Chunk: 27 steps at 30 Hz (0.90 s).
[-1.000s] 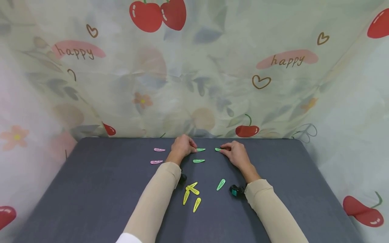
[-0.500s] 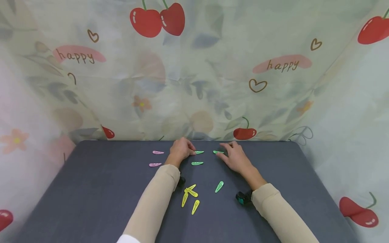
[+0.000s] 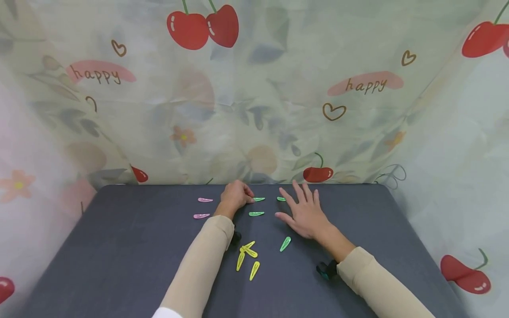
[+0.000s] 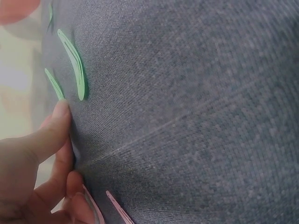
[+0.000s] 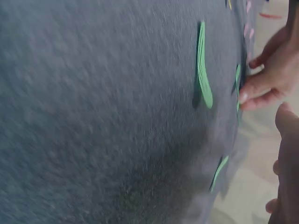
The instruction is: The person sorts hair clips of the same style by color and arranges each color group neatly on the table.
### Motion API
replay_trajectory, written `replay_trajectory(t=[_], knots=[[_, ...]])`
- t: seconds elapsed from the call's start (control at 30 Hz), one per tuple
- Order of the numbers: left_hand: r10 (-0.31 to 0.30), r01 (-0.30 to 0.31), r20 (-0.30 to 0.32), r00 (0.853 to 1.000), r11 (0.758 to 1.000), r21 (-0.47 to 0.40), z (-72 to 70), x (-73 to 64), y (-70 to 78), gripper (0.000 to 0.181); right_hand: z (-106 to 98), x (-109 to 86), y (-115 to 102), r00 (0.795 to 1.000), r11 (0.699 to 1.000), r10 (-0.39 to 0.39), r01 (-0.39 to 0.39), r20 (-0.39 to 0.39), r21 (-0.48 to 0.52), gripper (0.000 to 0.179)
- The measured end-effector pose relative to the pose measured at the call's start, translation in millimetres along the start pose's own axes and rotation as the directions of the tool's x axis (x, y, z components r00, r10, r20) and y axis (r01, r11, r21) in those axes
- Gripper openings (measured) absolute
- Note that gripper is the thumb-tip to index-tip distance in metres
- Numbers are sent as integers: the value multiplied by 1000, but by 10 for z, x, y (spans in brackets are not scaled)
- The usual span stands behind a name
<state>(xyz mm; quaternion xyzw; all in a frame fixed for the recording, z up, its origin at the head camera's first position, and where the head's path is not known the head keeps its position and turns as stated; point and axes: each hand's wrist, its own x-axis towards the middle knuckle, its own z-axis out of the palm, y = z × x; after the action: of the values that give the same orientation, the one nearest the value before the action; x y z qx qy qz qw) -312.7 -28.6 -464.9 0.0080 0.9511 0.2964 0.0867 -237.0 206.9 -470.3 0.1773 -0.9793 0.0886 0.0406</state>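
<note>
At the back of the table, my left hand (image 3: 235,194) pinches the wide end of a green hair clip (image 3: 259,199) between thumb and fingers. In the left wrist view the thumb (image 4: 60,114) covers that end of the clip. Another green clip (image 3: 256,213) lies just in front of it. My right hand (image 3: 306,216) hovers with fingers spread, holding nothing. Beside its fingertips lies a green clip (image 3: 281,199), partly hidden by the index finger. A slanted green clip (image 3: 285,244) rests nearer, below the right hand.
Two pink hair clips (image 3: 205,200) lie left of the left hand, one in front of the other. Several yellow clips (image 3: 248,251) sit loosely together between the forearms. The dark table (image 3: 131,256) ends at a patterned curtain (image 3: 238,110) behind the hands.
My right hand has let go of the far right green clip, spread its fingers and drawn back slightly to the right. The left hand keeps its pinch in nearly the same place.
</note>
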Motion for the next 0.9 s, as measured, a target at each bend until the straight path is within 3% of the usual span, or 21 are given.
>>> replay_trajectory(t=[0.57, 0.9], knots=[[-8, 8, 3, 1000, 1000, -9, 22, 22, 0, 10, 65, -395, -281, 983, 981, -183, 181, -19, -76, 78], [-3, 3, 3, 1000, 1000, -5, 13, 21, -10, 10, 167, -665, -274, 983, 983, -184, 185, 19, -14, 75]])
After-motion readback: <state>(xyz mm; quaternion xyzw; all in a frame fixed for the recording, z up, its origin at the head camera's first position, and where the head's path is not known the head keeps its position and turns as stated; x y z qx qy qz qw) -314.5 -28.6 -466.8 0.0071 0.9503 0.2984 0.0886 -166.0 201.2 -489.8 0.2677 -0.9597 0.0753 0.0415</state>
